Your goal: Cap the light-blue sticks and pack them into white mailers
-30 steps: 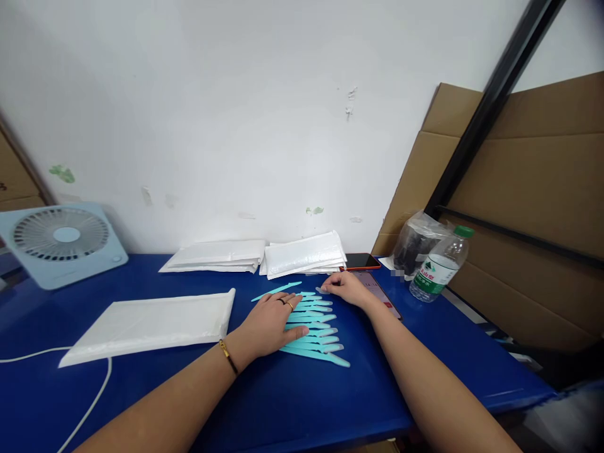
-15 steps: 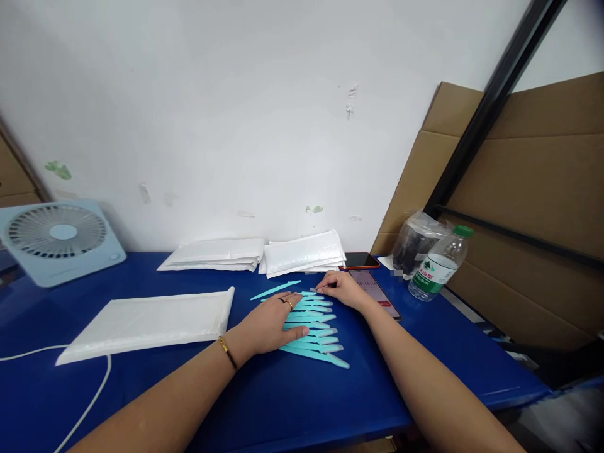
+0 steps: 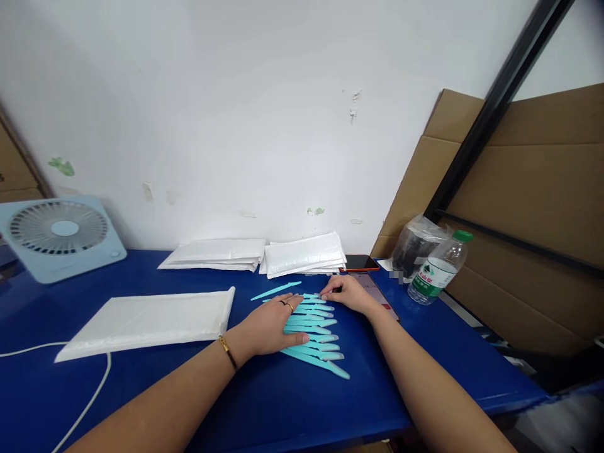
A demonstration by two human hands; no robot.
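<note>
Several turquoise eyebrow razors (image 3: 311,323) lie side by side in a row on the blue table, most with clear caps on their right ends. My left hand (image 3: 271,324) rests flat across their left parts, fingers stretched and thumb spread, hiding some handles. At the far end of the row, my right hand (image 3: 346,293) pinches a small clear cap (image 3: 318,296) at the tip of the farthest razor in the row. Whether the cap is fully seated I cannot tell. One separate razor (image 3: 276,290) lies beyond my left fingertips.
White padded mailers (image 3: 302,255) are stacked by the wall, and another mailer (image 3: 155,319) lies at left. A light-blue fan (image 3: 63,239) stands far left. Two phones (image 3: 361,262), a water bottle (image 3: 436,270) and a bagged dark object (image 3: 413,248) are at right.
My right hand has moved slightly right and nearer, bringing the clear cap to the farthest row razor's tip. The nearer razors have shifted slightly toward me; my left hand stays on the row.
</note>
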